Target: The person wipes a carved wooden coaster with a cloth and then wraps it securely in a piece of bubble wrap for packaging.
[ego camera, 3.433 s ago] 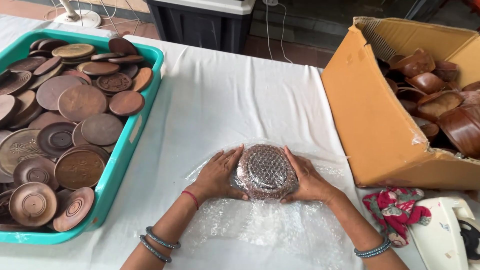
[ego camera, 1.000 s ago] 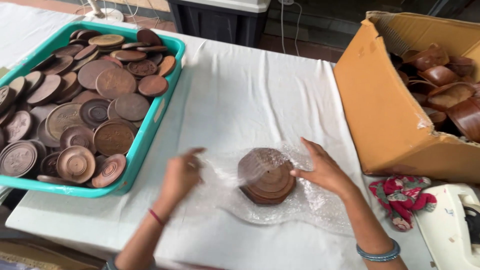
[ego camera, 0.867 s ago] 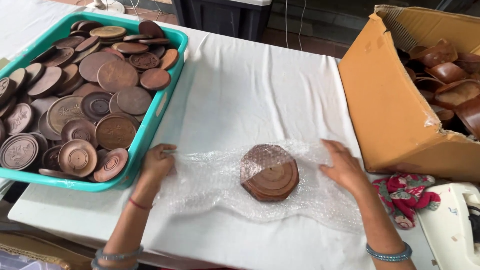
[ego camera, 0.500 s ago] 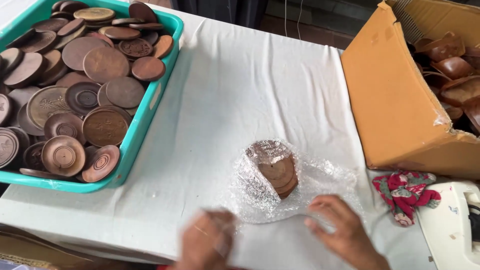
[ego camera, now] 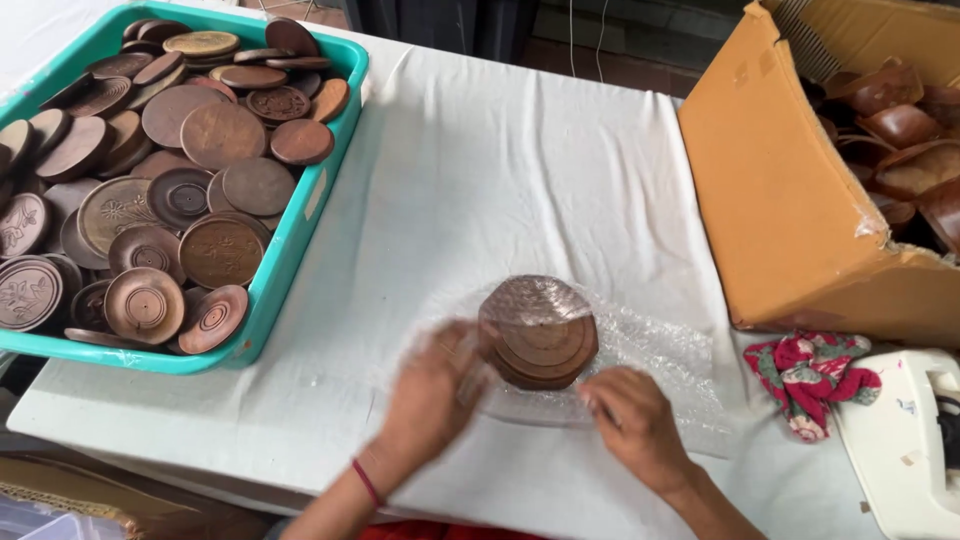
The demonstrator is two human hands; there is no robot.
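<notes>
A small stack of round brown wooden discs (ego camera: 540, 335) lies on a sheet of clear bubble wrap (ego camera: 660, 350) on the white tablecloth. My left hand (ego camera: 430, 395) is at the near left of the stack, its fingers pinching the near edge of the wrap and brushing the discs. My right hand (ego camera: 635, 425) is at the near right and grips the wrap's near edge. Both hands are motion-blurred. Part of the wrap lies over the stack's top left.
A teal plastic tray (ego camera: 300, 235) full of several carved wooden discs stands at the left. An open cardboard box (ego camera: 780, 210) with dark wooden bowls is at the right. A red patterned cloth (ego camera: 815, 370) and a white device (ego camera: 900, 440) sit at the near right.
The hands spread the wrap flat, dropped to its near edge, and now lift it toward the stack. The stack has tilted and settled flat again.
</notes>
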